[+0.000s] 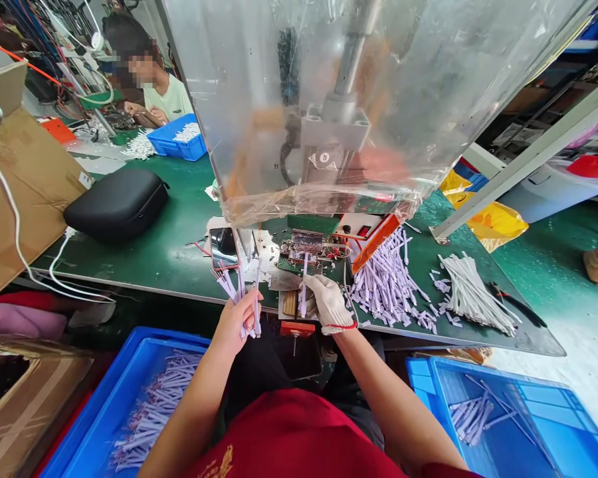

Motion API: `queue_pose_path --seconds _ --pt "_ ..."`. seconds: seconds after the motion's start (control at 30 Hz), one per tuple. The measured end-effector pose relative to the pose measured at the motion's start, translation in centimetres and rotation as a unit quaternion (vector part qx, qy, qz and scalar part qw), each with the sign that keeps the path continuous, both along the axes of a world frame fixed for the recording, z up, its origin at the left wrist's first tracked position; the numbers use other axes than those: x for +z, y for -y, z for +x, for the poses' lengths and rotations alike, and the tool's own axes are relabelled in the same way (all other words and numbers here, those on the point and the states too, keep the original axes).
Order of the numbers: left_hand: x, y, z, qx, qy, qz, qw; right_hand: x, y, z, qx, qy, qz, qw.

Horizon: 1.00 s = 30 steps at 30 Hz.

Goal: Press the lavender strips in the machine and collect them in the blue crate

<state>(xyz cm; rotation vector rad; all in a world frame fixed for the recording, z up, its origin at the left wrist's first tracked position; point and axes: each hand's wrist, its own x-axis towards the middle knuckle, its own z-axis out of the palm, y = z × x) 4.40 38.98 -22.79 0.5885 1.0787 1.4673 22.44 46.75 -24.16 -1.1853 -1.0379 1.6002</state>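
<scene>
My bare left hand [239,317] is closed around several thin lilac strips [225,284], which fan out past the fingers just over the bench's front edge. My right hand [327,302], in a white knitted glove, pinches a single lilac strip [305,264]. That strip points away from me, its far end at a small metal block [306,244] under the machine's press head [335,136]. Whether the end is inside the block or only against it, I cannot tell. A heap of lilac strips [386,279] lies right of the glove. A phone [224,247] lies beyond my left hand.
A plastic-wrapped clear guard [259,79] hangs before me. Blue bins [147,338] [553,405] holding strips flank my lap. White strips [476,292] and pliers [521,305] lie right; a black case [117,202] and cardboard box [34,166] stand left. A co-worker [167,96] sits beyond.
</scene>
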Motion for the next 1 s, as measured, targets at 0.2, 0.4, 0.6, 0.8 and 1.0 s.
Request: queue_pose_path --seconds 0.2,0.4,0.6,0.8,1.0 --pt "-0.1 0.0 -0.1 -0.034 -0.083 -0.017 0.996 -0.3 -0.2 0.0 -0.004 -0.007 -0.011 1.0" --pt "0.4 -0.4 -0.1 -0.082 -0.286 0.015 0.955 1.9 1.1 1.4 -0.005 -0.002 0.16 0.987" --pt "1.7 -1.0 0.6 -0.193 -0.401 0.048 0.894 3.9 2.6 1.5 0.056 -0.014 0.155 0.986" --pt "1.6 -1.6 0.0 -0.257 -0.333 0.056 0.905 3.3 -0.3 8.0 -0.149 -0.025 0.123 0.981" --pt "-0.7 -3.1 0.5 -0.119 -0.211 0.053 0.969 0.1 -6.3 22.0 -0.232 0.467 0.12 0.845"
